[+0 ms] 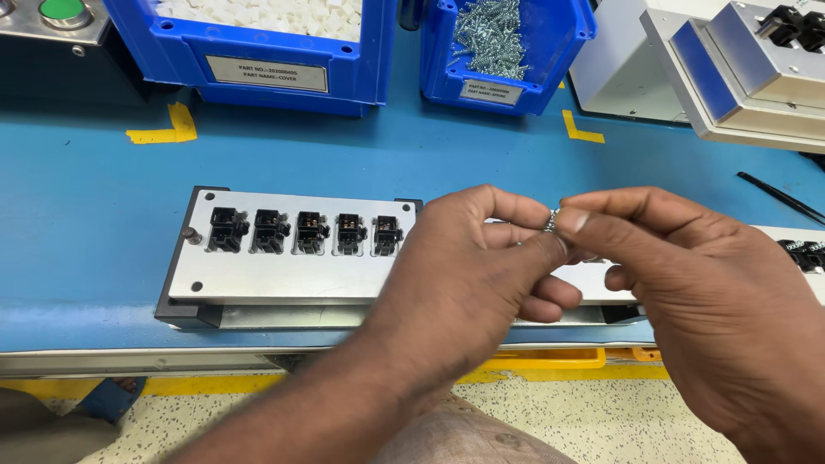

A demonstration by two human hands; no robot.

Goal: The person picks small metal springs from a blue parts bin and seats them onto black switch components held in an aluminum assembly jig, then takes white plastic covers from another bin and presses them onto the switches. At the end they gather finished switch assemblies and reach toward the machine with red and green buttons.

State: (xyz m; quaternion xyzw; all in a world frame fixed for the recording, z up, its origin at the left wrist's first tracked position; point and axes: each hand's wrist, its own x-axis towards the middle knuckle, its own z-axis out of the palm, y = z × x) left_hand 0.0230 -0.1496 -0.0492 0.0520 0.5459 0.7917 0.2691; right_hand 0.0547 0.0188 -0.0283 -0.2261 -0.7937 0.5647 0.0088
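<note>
Head view shows both hands meeting above a grey metal fixture plate (258, 279) on the blue table (86, 215). His left hand (464, 275) and right hand (687, 292) pinch together on a small silvery screw-like piece (551, 220), fingertips closed around it, just above the plate's right half. Five black connector parts (296, 232) sit in a row in the plate at nine o'clock from the hands. At twelve o'clock stands a blue bin of screws (498, 51); at eleven o'clock, a blue bin of white parts (258, 43).
</note>
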